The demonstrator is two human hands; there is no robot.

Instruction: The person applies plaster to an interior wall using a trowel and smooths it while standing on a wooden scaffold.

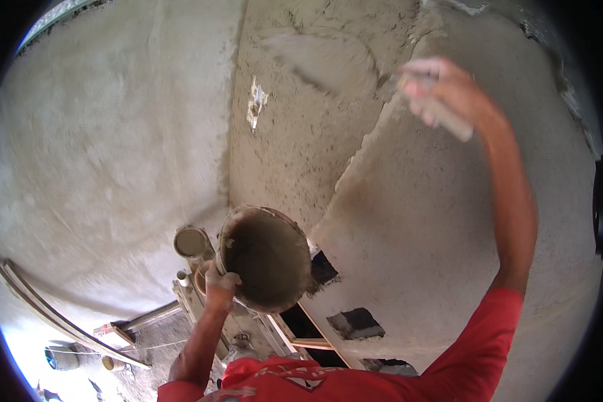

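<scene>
My left hand (222, 287) grips the near-left rim of a large mortar-caked bucket (268, 258), with grey mortar inside. My right hand (442, 90) is raised at upper right, blurred, closed round the pale handle of a trowel (457, 124). Its motion-smeared blade (321, 63) is over a rough band of fresh grey plaster (295, 154), above a pale broken patch (254, 106). A small round container (191, 242) stands just left of the bucket.
A smoother grey wall (100, 134) spans the left. Right are a smooth surface (449, 214) and dark square openings (355, 323). Below lie planks, a wood-framed opening (298, 325), curved long strips (27, 288) and another bucket (63, 357) on the rough ground.
</scene>
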